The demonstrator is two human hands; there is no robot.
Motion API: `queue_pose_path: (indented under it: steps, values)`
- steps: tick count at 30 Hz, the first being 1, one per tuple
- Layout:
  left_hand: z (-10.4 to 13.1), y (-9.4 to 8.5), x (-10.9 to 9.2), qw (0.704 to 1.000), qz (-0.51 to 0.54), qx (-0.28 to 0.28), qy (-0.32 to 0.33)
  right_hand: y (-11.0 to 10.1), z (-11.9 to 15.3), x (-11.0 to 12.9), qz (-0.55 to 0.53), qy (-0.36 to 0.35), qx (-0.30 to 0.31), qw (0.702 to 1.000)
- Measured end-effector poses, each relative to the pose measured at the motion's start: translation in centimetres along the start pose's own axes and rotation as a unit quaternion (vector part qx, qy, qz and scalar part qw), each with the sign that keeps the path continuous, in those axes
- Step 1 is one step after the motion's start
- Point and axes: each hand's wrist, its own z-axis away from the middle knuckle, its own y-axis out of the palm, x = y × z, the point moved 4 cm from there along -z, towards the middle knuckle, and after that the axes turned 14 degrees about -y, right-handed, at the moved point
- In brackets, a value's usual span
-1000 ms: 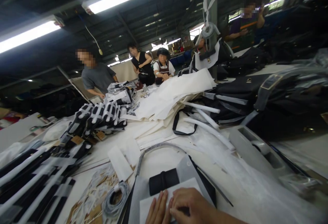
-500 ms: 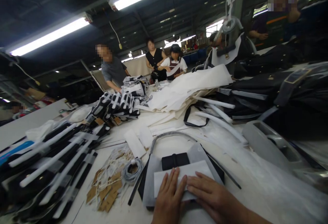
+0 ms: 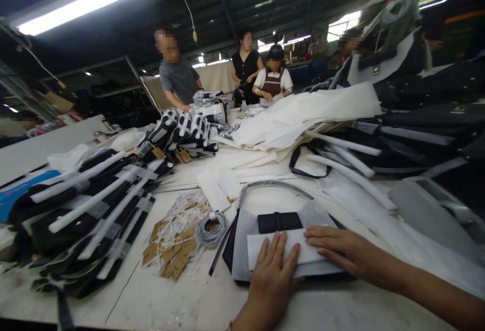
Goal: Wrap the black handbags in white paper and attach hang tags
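Note:
A handbag (image 3: 242, 225) with a wrapped, curved handle (image 3: 278, 184) lies on the table before me, its front covered by pale translucent sheet. A black strap tab (image 3: 278, 222) shows at its upper middle. Across the lower front is a folded white paper strip (image 3: 253, 250). My left hand (image 3: 275, 270) rests flat on the strip's left part, fingers extended. On the strip's right end lies my right hand (image 3: 343, 250), also flat with outstretched fingers. Both palms partly hide the bag's lower edge.
Brown tags with white strings (image 3: 176, 245) and a grey coil (image 3: 212, 229) lie left of the bag. Stacked black bags with white tubes (image 3: 94, 209) fill the left side. White sheets (image 3: 303, 113) are piled behind; a grey tape dispenser (image 3: 435, 215) stands right. Several people work beyond.
My right hand has slid rightward along the paper strip, away from the left hand, which stays on the strip. The camera view has shifted, moving the whole scene.

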Motion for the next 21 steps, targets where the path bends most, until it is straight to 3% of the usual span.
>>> queue_pose_path:
  steps: [5, 10, 13, 18, 21]
  values:
    - [0.1, 0.0, 0.0, 1.000, 0.001, -0.010, 0.005, -1.8, 0.2, -0.7, 0.020, 0.071, -0.068, 0.995]
    - [-0.1, 0.1, -0.1, 0.998, -0.013, -0.061, 0.018, -3.5, -4.0, -2.5, 0.058, 0.032, -0.088, 0.994]
    - [-0.3, 0.1, -0.1, 0.996, -0.004, -0.092, 0.010, -3.9, -6.8, -5.4, 0.079, 0.017, -0.065, 0.995]
    - [-0.6, 0.2, 0.0, 0.990, 0.006, -0.141, 0.008, -4.9, -9.7, -11.9, 0.116, 0.062, -0.031, 0.991]
    - [-0.6, 0.4, 0.1, 0.989, 0.001, -0.148, 0.019, -5.3, -11.0, -13.9, 0.113, 0.078, -0.019, 0.990]
